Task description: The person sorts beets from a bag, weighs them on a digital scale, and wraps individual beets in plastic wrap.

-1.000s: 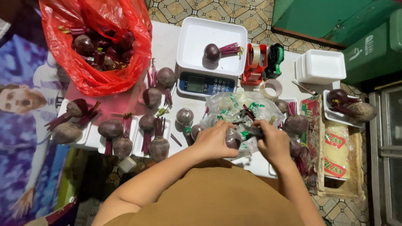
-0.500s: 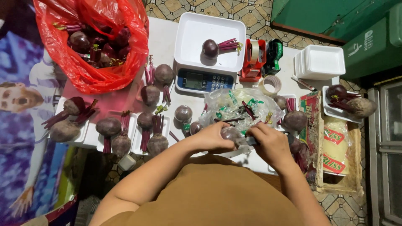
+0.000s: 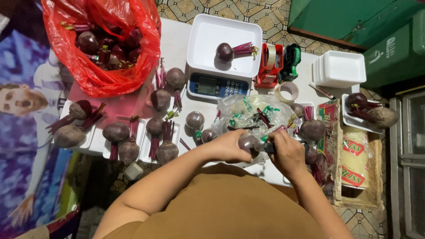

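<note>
Standing over the white table (image 3: 177,40), the person works close to the body, both bare hands meeting just above the near edge. The left hand (image 3: 228,146) is closed around a round dark purple beetroot (image 3: 247,142), cupping it from the left so the bare face turns toward the other hand. The right hand (image 3: 287,152) is closed too, fingers curled round what looks like a small dark tool whose tip touches the root; I cannot make out what kind it is. Just beyond the hands lies a crumpled clear plastic bag (image 3: 252,115) strewn with cut stems and green scraps, probably placed there to catch trimmings. To the left, untrimmed beetroots with red stalks (image 3: 161,146) sit in shallow white foam trays, side by side. At the far left corner a red plastic bag (image 3: 106,48) gapes open, heaped with more roots, within easy reach. Farther back, a white digital scale (image 3: 223,53) carries a single beetroot in its pan. Beside the scale stand a red tape dispenser (image 3: 269,64) and a loose tape roll (image 3: 287,91), and a stack of empty white foam trays (image 3: 340,68) waits near the right end. A worn cardboard box (image 3: 354,155) at the right holds a yellow packet, with another filled tray resting on its far end.
</note>
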